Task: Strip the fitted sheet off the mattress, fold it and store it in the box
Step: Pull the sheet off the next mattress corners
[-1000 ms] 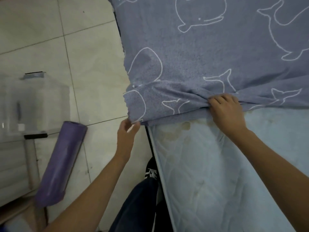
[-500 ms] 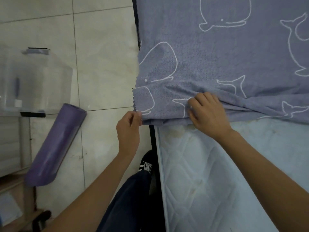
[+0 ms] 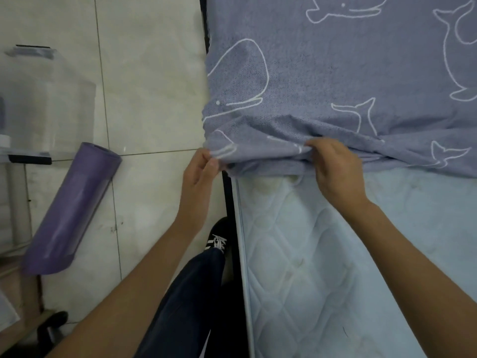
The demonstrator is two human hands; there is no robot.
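1. Mattress [image 3: 322,267]: near half bare.
2. Fitted sheet [image 3: 335,73]: covers the far half, bunched along its near edge.
3. Right hand [image 3: 333,169] grips the bunch; left hand [image 3: 198,174] pinches the left corner. If the elastic snags, that pinch could slip.

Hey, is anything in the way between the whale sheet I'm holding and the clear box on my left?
Nothing visible blocks it. Only bare floor lies between the sheet and the box. The purple roll sits by the box's near side, off the direct line. The left hand and right hand both grip the sheet.
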